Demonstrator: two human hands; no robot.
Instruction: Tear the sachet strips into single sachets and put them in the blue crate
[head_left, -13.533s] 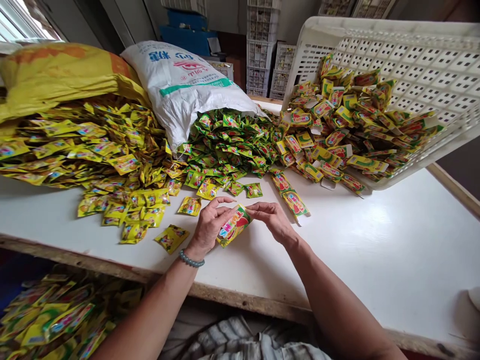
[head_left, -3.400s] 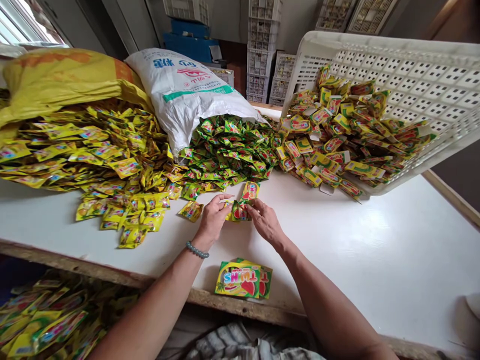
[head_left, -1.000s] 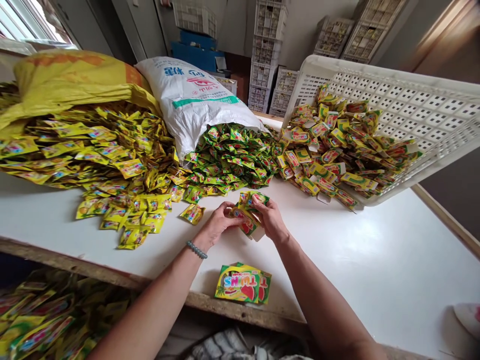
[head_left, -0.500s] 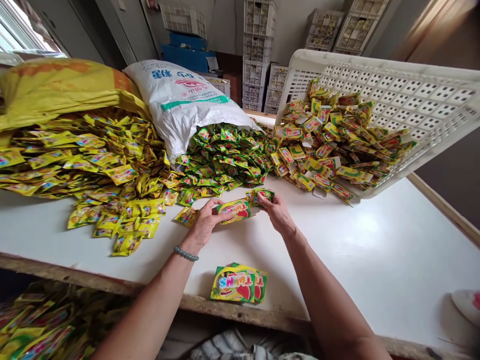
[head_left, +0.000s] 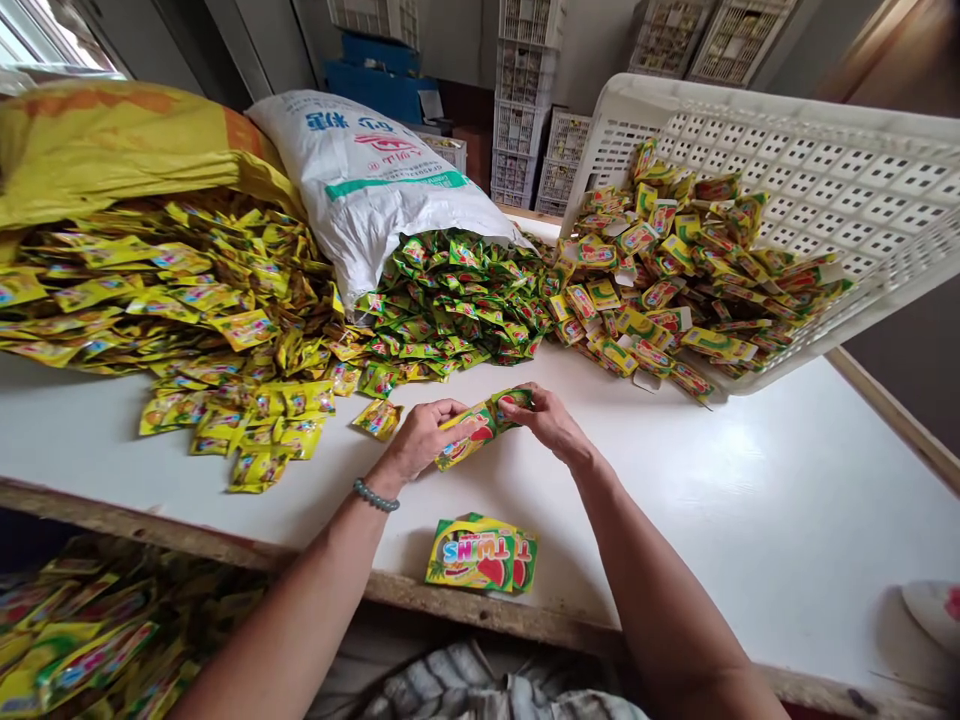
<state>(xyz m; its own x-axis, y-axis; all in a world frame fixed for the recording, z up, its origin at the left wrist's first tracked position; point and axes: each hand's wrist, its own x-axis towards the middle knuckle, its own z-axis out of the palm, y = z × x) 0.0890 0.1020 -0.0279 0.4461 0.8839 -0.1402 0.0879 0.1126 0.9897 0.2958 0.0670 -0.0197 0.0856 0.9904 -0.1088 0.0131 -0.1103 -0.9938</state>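
Note:
My left hand, with a beaded bracelet at the wrist, is closed around a small yellow-green candy box printed with a watermelon slice. My right hand pinches a green candy packet at the box's right end; the packet looks partly inside, though fingers cover part of that end. Beside my left hand lies a single yellow packet. Nearer me, a printed "TWINS" box lies flat, overlapping another box at the table's front edge.
Yellow packets spill from a yellow sack at left. Green packets spill from a white sack. A tipped white basket at right holds many small boxes. Stacked crates stand behind; more packaging lies below the table.
The green packet has come to the box's right end in my right hand. The box has tilted, its left end now lower. The view has shifted slightly.

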